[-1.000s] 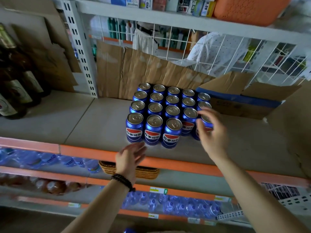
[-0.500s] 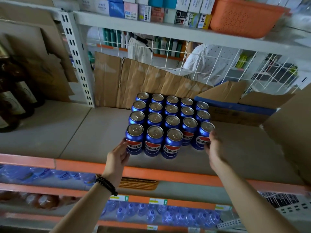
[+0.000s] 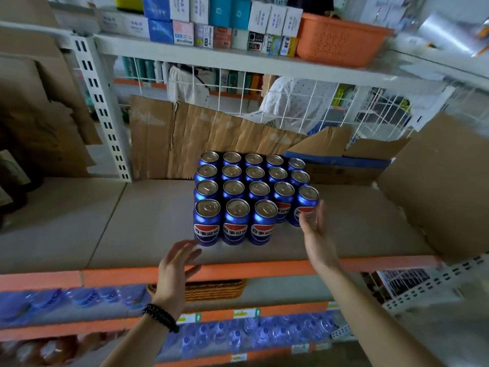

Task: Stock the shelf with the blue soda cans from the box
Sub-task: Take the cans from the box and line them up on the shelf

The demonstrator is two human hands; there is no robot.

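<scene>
Blue soda cans [image 3: 254, 197] stand upright in a tight block on the shelf [image 3: 132, 221], three in the front row and five in each of the rows behind, their backs against the cardboard [image 3: 211, 139] at twelve o'clock. Half a second ago both hands were pressed to the block, the left at its front-left can and the right at the front-right one; now both have come off and drawn back toward the shelf's orange edge [image 3: 238, 268]. I take that to mean the squaring-up of the block is finished and the cans are left where they belong, with two gaps in the front row at about three o'clock of the third can.

The left hand [image 3: 176, 266] hovers at seven o'clock of the block, fingers straight and spread, just short of the front-left can and holding nothing. The right hand [image 3: 315, 234] is at four o'clock, palm turned inward, fingers straight and blurred, close beside the front-right can; whether it brushes that can I cannot tell. It holds nothing. The opened box [image 3: 341, 165] sits at two o'clock of the cans, its inside hidden.
</scene>
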